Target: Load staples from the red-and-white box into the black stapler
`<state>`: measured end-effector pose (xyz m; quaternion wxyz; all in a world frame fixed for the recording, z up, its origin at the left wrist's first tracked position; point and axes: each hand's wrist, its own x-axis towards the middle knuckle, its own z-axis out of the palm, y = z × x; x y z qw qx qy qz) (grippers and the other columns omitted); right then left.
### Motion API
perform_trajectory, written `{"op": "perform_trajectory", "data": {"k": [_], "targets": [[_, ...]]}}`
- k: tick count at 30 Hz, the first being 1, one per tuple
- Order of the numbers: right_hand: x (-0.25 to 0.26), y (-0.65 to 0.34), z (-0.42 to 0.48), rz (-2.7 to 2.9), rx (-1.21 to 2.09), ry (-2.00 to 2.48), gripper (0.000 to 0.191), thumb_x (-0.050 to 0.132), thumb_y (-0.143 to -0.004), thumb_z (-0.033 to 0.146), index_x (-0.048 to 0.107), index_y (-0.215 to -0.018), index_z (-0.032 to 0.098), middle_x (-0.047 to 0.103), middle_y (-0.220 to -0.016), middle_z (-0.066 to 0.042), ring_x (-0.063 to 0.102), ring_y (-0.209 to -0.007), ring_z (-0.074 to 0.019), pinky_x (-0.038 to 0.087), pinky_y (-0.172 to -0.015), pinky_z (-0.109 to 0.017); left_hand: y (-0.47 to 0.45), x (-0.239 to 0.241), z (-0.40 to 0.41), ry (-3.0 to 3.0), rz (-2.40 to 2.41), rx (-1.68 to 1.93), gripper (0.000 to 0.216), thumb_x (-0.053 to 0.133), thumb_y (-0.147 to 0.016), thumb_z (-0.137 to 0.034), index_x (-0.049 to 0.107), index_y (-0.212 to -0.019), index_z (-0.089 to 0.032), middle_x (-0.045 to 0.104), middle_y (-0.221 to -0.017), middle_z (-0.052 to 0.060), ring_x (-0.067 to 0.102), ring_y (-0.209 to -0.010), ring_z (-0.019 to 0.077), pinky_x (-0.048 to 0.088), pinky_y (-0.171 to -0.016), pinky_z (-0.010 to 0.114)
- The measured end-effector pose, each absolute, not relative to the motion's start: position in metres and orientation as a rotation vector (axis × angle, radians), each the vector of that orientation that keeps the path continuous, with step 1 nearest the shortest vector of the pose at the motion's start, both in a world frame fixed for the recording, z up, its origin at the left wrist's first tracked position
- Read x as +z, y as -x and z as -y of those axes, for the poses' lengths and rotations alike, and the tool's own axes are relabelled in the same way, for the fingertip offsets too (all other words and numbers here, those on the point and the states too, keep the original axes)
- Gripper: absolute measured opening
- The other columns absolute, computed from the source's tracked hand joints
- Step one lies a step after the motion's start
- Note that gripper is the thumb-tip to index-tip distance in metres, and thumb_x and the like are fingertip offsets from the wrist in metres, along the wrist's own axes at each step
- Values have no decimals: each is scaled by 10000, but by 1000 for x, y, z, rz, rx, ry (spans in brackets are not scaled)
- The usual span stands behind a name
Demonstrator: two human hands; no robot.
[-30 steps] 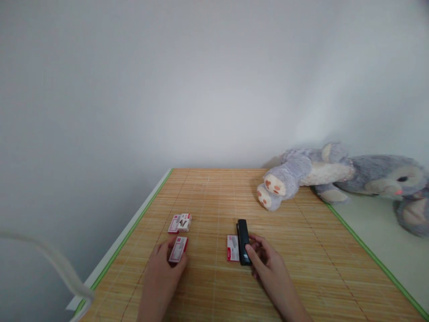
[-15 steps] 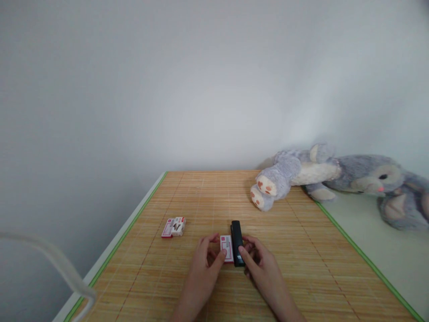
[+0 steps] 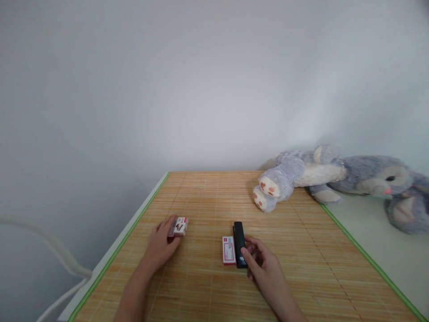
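On the bamboo mat, my right hand point(image 3: 266, 268) grips the near end of a black stapler point(image 3: 239, 241), thumb on top and fingers along its right side. Flat against the stapler's left side lies a pink-and-white box point(image 3: 229, 251), untouched by either hand. Over to the left, my left hand point(image 3: 160, 245) closes round a second pink-edged box point(image 3: 171, 229), fingers across it and thumb at its near side, so most of this box is covered. Touching it on the right is a small white box with a dark printed picture point(image 3: 181, 226).
A large grey plush rabbit point(image 3: 308, 172) lies across the far right corner. The bamboo mat point(image 3: 208, 201) has green edging and sits on a white surface. A pale wall stands behind and at left. A white cable point(image 3: 63, 257) hangs at lower left.
My left hand has left the pink-and-white box beside the stapler and moved left to the other boxes. My right hand stays on the stapler. The view has shifted slightly.
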<state>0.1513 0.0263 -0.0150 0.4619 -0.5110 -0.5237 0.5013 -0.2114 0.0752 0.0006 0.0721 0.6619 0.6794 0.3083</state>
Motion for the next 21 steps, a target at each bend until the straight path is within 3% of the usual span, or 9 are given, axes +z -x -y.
{"op": "perform_trajectory", "data": {"k": [3, 8, 11, 15, 21], "targets": [[-15, -152, -26, 1294, 1224, 1267, 509, 623, -964, 589, 614, -1293, 201, 617, -835, -1, 585, -593, -148, 511, -457, -264, 226, 0, -63, -1983, -2030, 890, 665, 684, -747, -326, 605, -1397, -207, 680, -1373, 110, 627, -1250, 328, 461, -1138, 532], [-13, -151, -25, 1308, 1235, 1267, 511, 619, -961, 599, 618, -1282, 202, 620, -832, -2, 586, -566, -144, 506, -455, -268, 190, 20, -22, -1729, -1956, 1006, 708, 714, -812, -474, 536, -1446, -212, 705, -1244, 115, 712, -1022, 291, 607, -865, 456], [-14, -152, -25, 1299, 1240, 1267, 524, 630, -951, 607, 619, -1281, 200, 624, -833, -7, 592, -572, -147, 504, -456, -267, 134, 38, -12, -1795, -1677, 921, 648, 765, -808, -381, 577, -1424, -305, 674, -1347, 92, 698, -1064, 276, 583, -951, 463], [-15, -152, -25, 1300, 1248, 1255, 535, 626, -950, 612, 626, -1287, 197, 628, -828, -11, 584, -568, -148, 505, -465, -271, 72, 51, -26, -1895, -1387, 842, 653, 822, -762, -287, 622, -1381, -343, 628, -1419, 80, 606, -1270, 303, 487, -1112, 486], [-12, -150, -24, 1278, 1247, 1257, 530, 627, -939, 629, 661, -1260, 208, 621, -826, -15, 580, -588, -155, 494, -450, -261, 54, 49, -45, -1897, -1239, 781, 671, 899, -653, -247, 654, -1272, -327, 679, -1299, 50, 615, -1212, 305, 494, -1062, 450]]}}
